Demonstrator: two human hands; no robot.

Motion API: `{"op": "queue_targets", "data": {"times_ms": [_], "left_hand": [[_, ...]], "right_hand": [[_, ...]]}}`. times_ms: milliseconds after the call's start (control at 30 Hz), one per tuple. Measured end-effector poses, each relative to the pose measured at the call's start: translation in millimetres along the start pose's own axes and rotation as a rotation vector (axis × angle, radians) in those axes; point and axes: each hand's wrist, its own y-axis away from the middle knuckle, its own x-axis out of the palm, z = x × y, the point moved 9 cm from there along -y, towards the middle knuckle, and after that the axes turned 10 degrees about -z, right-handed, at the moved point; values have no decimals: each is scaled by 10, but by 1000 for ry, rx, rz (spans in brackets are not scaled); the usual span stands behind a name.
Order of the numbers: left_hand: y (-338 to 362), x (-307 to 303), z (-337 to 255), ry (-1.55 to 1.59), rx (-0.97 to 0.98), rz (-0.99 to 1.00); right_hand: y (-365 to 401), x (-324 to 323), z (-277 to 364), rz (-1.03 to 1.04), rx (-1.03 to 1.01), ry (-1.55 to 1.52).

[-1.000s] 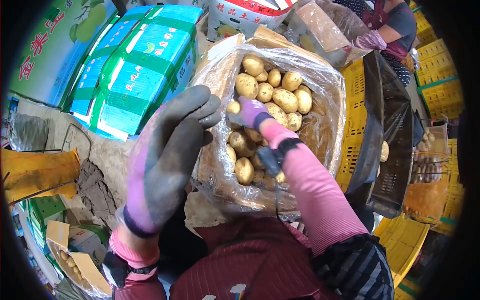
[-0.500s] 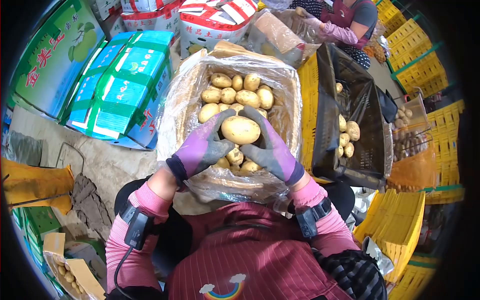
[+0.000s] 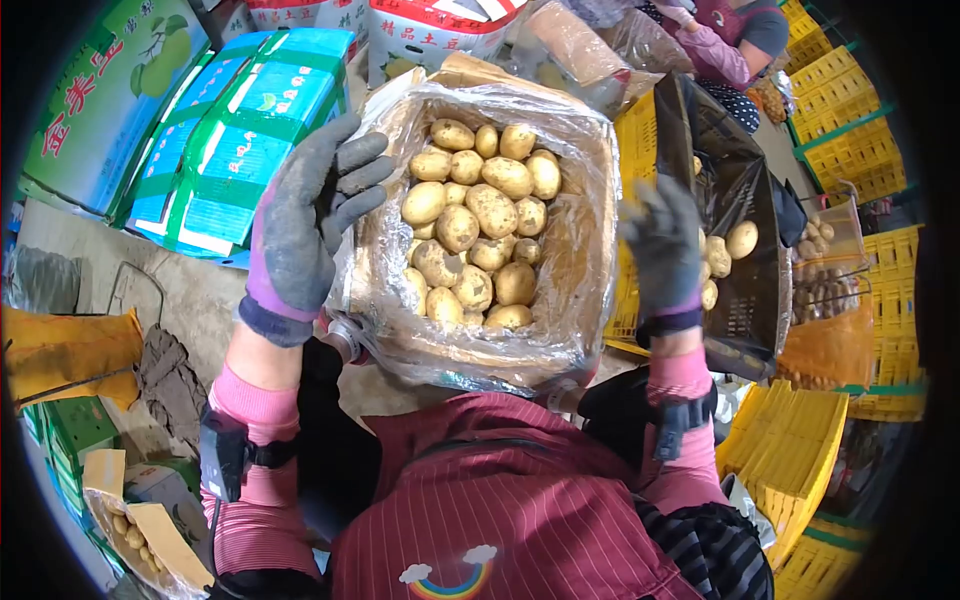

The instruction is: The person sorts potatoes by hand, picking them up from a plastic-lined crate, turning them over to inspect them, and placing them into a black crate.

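In front of me a cardboard box lined with clear plastic holds many potatoes, some with dark patches of soil. My left hand, in a grey and purple work glove, is raised over the box's left edge with its fingers apart and nothing in it. On the other side, my right hand hovers between the box and a yellow crate; it is slightly blurred, its fingers look spread and no potato shows in it. The crate's black lining has several potatoes on it.
Blue cartons with green tape stand at the left, white and red cartons at the back. Yellow crates are stacked on the right. Another person sits at the upper right. An open carton of potatoes stands lower left.
Both hands have parted and moved outward from the box's middle. The large potato they held has been let go. More potatoes in the box are now visible.
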Motion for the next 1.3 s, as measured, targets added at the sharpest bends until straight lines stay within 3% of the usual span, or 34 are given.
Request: {"op": "queue_targets", "data": {"times_ms": [67, 100, 133, 167, 333, 400, 467, 533, 600, 667, 767, 800, 867, 933, 967, 1000, 1067, 1100, 1133, 1167, 1200, 1233, 1300], "left_hand": [[99, 34, -94, -36, 4, -24], [132, 53, -143, -61, 31, -7], [156, 78, -192, -84, 59, 11], [156, 57, -210, -96, 41, -30], [166, -58, -357, -173, 201, -42], [191, -31, -422, -329, 322, -11], [176, -8, -455, -375, 365, 25], [144, -50, -304, -158, 89, -96], [121, -24, -334, -130, 102, -69], [93, -30, -346, -327, 123, -18], [127, 13, -392, -325, 303, -20], [137, 25, -403, -323, 364, -20], [98, 76, -302, -488, 410, 44], [61, 131, -124, -879, 545, 103], [101, 255, -11, -802, 581, 215], [199, 347, 53, -956, 539, 304], [304, 567, 213, -1054, 683, 399], [326, 584, 250, -1052, 695, 401], [331, 579, 347, -846, 509, 473], [356, 580, 437, -638, 320, 537], [376, 628, 395, -639, 325, 542], [331, 628, 449, -634, 162, 499], [364, 618, 642, -537, -120, 450]], "right_hand": [[41, 573, -635, 239, 210, 479], [14, 757, -1018, 460, 77, 622], [30, 944, -1317, 501, 76, 900], [-97, 1019, -1667, 566, -94, 1105], [-834, 1383, -2656, 539, -78, 1323], [-1001, 1661, -2831, 530, -335, 1395], [-1052, 1823, -3100, 581, -383, 1594], [-1135, 1893, -3177, 620, -185, 1656], [-1187, 1926, -3117, 640, -67, 1641], [-1231, 1748, -3143, 647, 38, 1627], [-1113, 1313, -3040, 372, 266, 654], [-754, 1332, -2736, 370, 489, 448], [-410, 1178, -2577, 332, 673, 70], [45, 1274, -2016, 258, 725, -133], [166, 1237, -1960, 271, 732, -230], [309, 1202, -1932, 265, 819, -308], [722, 1394, -1560, 249, 974, -414], [854, 1449, -1389, 412, 964, -435], [813, 1360, -1333, 256, 764, -208], [862, 1297, -1194, 384, 727, -51], [913, 1242, -1054, 508, 684, 107], [980, 1227, -983, 507, 676, 107], [999, 1159, -644, 425, 377, 170]]}}
